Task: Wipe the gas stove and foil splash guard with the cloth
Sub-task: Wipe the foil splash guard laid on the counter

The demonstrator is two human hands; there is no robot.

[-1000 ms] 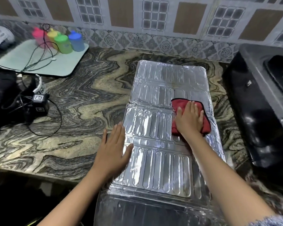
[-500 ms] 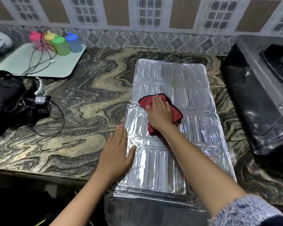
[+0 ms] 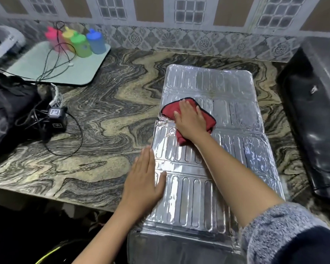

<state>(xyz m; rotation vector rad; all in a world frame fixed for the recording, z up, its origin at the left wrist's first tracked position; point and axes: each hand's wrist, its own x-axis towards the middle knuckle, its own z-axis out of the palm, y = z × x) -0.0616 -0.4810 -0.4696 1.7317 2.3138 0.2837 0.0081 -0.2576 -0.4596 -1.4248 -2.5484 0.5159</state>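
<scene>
At frame centre the right hand (image 3: 191, 121), fingers straight, presses the red cloth (image 3: 169, 112) onto the foil splash guard (image 3: 227, 103), whose lower-left edge the flat left hand (image 3: 143, 180) steadies.

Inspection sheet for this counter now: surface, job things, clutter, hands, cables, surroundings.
Surface: marbled counter.
Job's things: foil guard flat on counter, near end overhanging; red cloth on it; stove at right.
Clutter: four coloured bottles on a tray; black bag at left.
Hands: left hand flat on guard's left edge; right hand presses cloth, fingers straight.
Cables: black cables loop from a small box; more cross the tray.
Surroundings: tiled wall behind.
</scene>
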